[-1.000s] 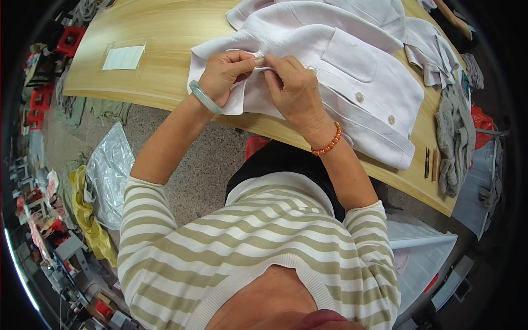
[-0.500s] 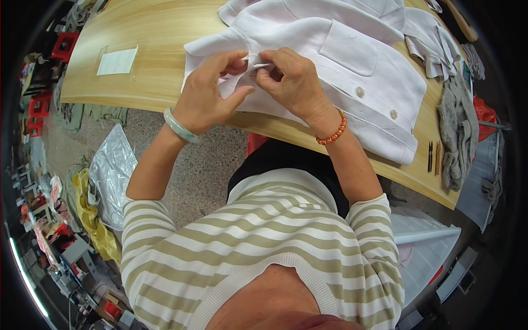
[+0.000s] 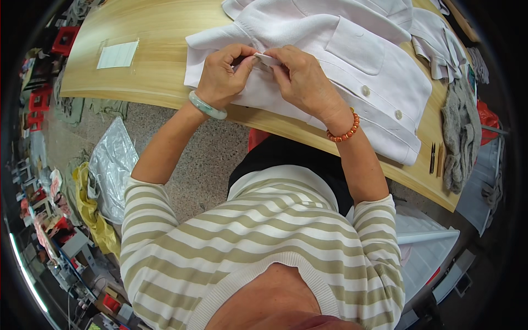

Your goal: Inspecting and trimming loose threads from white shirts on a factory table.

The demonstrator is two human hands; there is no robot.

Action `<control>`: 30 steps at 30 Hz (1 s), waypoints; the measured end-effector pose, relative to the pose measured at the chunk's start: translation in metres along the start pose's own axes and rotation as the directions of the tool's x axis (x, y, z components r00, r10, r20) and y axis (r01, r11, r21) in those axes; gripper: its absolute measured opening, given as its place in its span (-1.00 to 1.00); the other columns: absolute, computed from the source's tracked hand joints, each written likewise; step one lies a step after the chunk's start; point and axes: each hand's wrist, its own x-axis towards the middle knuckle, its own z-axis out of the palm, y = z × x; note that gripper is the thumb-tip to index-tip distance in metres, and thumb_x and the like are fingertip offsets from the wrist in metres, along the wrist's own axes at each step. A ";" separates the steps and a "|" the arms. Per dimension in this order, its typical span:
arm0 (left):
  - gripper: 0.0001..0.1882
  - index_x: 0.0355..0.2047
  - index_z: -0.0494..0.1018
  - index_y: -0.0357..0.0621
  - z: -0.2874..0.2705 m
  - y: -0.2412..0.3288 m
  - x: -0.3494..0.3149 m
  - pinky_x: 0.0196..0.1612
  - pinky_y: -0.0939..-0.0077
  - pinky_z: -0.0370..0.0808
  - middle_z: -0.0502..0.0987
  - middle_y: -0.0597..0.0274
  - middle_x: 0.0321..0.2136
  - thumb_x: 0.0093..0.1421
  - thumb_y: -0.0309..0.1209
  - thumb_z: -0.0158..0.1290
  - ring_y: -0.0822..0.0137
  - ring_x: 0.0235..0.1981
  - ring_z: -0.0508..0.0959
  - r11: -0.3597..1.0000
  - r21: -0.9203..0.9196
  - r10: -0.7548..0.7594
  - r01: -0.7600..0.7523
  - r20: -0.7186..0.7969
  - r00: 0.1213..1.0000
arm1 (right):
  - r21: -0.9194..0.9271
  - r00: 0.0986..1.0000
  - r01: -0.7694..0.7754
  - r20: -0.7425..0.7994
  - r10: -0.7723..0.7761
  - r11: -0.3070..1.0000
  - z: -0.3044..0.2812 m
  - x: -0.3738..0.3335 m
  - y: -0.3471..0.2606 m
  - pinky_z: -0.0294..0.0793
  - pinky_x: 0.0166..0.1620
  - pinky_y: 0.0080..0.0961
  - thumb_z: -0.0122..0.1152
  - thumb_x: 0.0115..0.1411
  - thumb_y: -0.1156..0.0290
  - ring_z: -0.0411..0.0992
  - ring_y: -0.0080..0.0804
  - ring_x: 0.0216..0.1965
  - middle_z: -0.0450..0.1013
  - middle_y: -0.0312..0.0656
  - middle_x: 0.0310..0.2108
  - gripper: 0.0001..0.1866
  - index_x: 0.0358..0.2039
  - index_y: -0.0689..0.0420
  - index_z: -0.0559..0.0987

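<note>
A white knitted jacket point(image 3: 379, 82) with a patch pocket and pale round buttons lies across the table in front of me. My left hand point(image 3: 226, 74) pinches a small folded edge of this jacket between thumb and fingers. Close beside it, my right hand point(image 3: 302, 77) grips the same edge, thumb below and fingers on top. The two sets of fingertips nearly meet near the collar end of the button band. Whether a button or buttonhole sits under the fingertips is hidden.
Another white garment point(image 3: 437, 44) lies at the far right, near a grey knitted piece point(image 3: 459, 132). Black thread snips point(image 3: 433, 158) rest by the table's right edge. A white paper point(image 3: 117, 55) is taped to the wooden table point(image 3: 154, 49). Below right stands a white plastic bin point(image 3: 426, 247).
My left hand has moved right and its thumb has closed onto the fabric edge. My right hand has shifted slightly right, and the pinched edge is now raised between both hands.
</note>
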 end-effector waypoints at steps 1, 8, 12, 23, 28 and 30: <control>-0.89 -0.31 0.51 -0.31 0.000 0.000 0.000 -0.38 0.64 0.44 0.57 0.21 -0.46 0.17 -0.52 0.10 0.51 -0.45 0.51 0.997 -0.051 -0.054 0.054 0.018 0.998 | 0.005 1.000 -0.004 0.009 0.004 1.000 -0.001 -0.001 -0.002 0.44 -0.18 -0.22 0.06 0.14 0.57 0.45 0.06 -0.28 0.44 0.08 -0.36 -0.80 -0.22 0.30 0.53; -0.88 -0.29 0.49 -0.31 0.004 -0.003 0.001 -0.36 0.67 0.42 0.55 0.29 -0.48 0.21 -0.49 0.09 0.58 -0.44 0.46 0.989 -0.105 -0.096 0.099 0.037 0.995 | -0.087 0.996 0.054 -0.061 -0.060 0.995 0.009 -0.004 0.005 0.44 -0.30 -0.31 0.02 0.09 0.69 0.44 -0.07 -0.38 0.40 -0.02 -0.40 -0.73 -0.16 0.26 0.47; -0.90 -0.28 0.51 -0.30 0.004 -0.007 0.001 -0.39 0.76 0.36 0.50 0.46 -0.48 0.24 -0.51 0.07 0.66 -0.45 0.38 0.990 -0.122 -0.068 0.071 0.033 0.997 | -0.096 0.993 0.058 -0.098 -0.068 0.994 0.014 -0.006 0.005 0.44 -0.30 -0.30 0.01 0.07 0.71 0.43 -0.06 -0.38 0.39 -0.03 -0.40 -0.71 -0.16 0.25 0.47; -0.87 -0.28 0.51 -0.29 0.003 -0.012 0.005 -0.39 0.70 0.41 0.57 0.33 -0.47 0.19 -0.48 0.11 0.62 -0.45 0.43 0.993 -0.111 -0.043 0.048 0.052 0.998 | -0.119 0.982 0.050 -0.176 -0.071 0.992 0.024 -0.009 0.014 0.47 -0.28 -0.32 0.00 0.05 0.73 0.46 -0.06 -0.34 0.43 -0.03 -0.36 -0.67 -0.14 0.26 0.48; -0.87 -0.28 0.52 -0.28 -0.001 -0.020 0.008 -0.36 0.73 0.40 0.56 0.39 -0.44 0.20 -0.47 0.13 0.63 -0.43 0.43 0.984 -0.173 -0.015 0.034 0.109 0.994 | -0.118 0.979 0.063 -0.185 -0.084 0.991 0.025 -0.009 0.017 0.48 -0.29 -0.34 0.00 0.05 0.74 0.47 -0.08 -0.36 0.43 -0.04 -0.36 -0.67 -0.14 0.26 0.50; -0.87 -0.28 0.53 -0.28 -0.003 -0.023 0.008 -0.35 0.74 0.40 0.55 0.40 -0.44 0.20 -0.47 0.13 0.64 -0.43 0.43 0.977 -0.205 -0.024 0.051 0.134 0.991 | -0.110 0.979 0.063 -0.189 -0.083 0.992 0.024 -0.008 0.019 0.48 -0.30 -0.34 -0.01 0.05 0.74 0.47 -0.08 -0.37 0.43 -0.05 -0.37 -0.67 -0.15 0.25 0.51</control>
